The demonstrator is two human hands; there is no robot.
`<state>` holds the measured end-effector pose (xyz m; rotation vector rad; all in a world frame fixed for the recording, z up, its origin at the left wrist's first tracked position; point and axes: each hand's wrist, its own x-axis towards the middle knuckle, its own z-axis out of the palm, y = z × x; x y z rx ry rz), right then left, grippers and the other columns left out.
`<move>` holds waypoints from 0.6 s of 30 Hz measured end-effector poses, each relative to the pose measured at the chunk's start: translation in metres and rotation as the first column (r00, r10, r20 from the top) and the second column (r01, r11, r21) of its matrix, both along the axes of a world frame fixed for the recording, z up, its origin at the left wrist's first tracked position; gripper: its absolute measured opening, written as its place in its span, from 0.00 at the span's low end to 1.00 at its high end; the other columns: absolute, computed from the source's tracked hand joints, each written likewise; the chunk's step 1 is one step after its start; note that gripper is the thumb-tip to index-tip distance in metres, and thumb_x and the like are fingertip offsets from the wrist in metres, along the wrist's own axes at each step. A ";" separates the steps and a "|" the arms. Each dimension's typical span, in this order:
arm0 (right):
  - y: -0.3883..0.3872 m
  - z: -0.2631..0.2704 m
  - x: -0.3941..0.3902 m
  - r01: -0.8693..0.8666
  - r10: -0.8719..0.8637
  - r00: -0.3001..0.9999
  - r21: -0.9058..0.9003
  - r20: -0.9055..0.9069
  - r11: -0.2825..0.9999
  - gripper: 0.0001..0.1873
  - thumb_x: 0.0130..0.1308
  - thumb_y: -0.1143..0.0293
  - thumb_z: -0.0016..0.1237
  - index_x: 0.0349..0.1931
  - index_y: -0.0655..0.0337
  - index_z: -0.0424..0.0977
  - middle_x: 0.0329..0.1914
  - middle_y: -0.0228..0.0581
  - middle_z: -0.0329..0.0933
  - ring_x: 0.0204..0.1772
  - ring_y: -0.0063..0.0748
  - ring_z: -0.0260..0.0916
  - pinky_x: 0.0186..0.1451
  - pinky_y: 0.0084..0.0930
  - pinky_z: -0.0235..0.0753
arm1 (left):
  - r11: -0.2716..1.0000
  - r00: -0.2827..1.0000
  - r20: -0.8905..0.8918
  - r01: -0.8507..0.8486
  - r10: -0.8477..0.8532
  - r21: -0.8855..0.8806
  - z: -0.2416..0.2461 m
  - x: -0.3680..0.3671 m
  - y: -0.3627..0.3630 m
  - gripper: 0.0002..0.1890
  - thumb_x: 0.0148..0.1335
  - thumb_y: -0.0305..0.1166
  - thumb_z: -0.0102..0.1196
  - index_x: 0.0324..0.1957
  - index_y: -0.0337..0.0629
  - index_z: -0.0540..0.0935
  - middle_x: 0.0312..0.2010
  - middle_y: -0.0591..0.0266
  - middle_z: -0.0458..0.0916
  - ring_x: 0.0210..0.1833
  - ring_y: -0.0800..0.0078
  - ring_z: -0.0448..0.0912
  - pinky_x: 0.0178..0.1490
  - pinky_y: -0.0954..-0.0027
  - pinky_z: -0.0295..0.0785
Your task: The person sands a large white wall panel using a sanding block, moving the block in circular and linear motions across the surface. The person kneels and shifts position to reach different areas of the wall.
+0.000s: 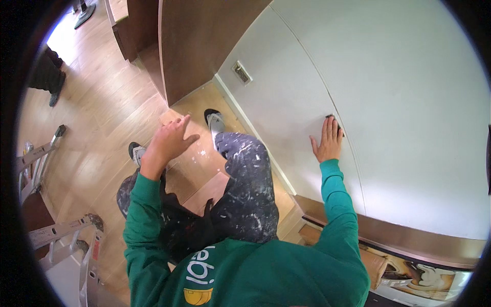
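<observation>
My right hand (329, 142) lies nearly flat on a light-coloured wall panel (284, 111), its fingertips over a small dark piece (339, 128) beside a long seam in the panel. Much of that piece is hidden under the fingers, so whether it is an object or a gap I cannot tell. My left hand (168, 138) is raised over the floor with thumb and fingers apart and nothing visible in it. Below the hands are my paint-spattered trousers (249, 184) and shoes.
Aluminium ladders (57, 232) stand or lie at the left edge. A person's legs (50, 76) show at upper left. A brown panel (191, 50) rises ahead, near a rectangular wall opening (242, 73). A cardboard box (372, 264) sits at lower right. White specks dot the floor covering (199, 157).
</observation>
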<state>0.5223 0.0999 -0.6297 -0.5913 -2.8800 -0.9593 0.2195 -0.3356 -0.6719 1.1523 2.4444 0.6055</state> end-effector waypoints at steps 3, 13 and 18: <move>0.013 -0.001 -0.048 -0.086 0.097 0.984 -0.080 0.152 0.993 0.56 0.72 0.32 0.47 0.84 0.68 0.47 0.92 0.48 0.42 0.93 0.46 0.32 0.91 0.49 0.34 | 0.993 0.998 -0.023 0.060 -0.058 0.101 0.013 -0.002 0.018 0.40 0.73 0.58 0.59 0.74 0.37 0.71 0.61 0.36 0.82 0.64 0.42 0.80 0.68 0.48 0.73; -0.007 0.009 -0.141 -0.263 0.265 0.964 -0.094 0.008 0.960 0.54 0.73 0.34 0.46 0.84 0.68 0.48 0.91 0.46 0.45 0.92 0.42 0.37 0.92 0.45 0.36 | 0.978 0.993 0.085 -0.061 0.079 -0.199 -0.042 -0.037 -0.021 0.37 0.70 0.53 0.64 0.69 0.33 0.75 0.58 0.39 0.84 0.60 0.47 0.83 0.65 0.51 0.77; 0.004 0.014 -0.020 -0.057 0.058 0.998 0.049 -0.005 0.997 0.55 0.72 0.34 0.49 0.84 0.68 0.48 0.91 0.49 0.44 0.92 0.47 0.37 0.90 0.51 0.38 | 0.957 0.963 -0.173 -0.159 0.205 0.244 -0.032 -0.029 -0.017 0.39 0.70 0.55 0.62 0.71 0.33 0.73 0.58 0.40 0.84 0.60 0.46 0.83 0.64 0.51 0.78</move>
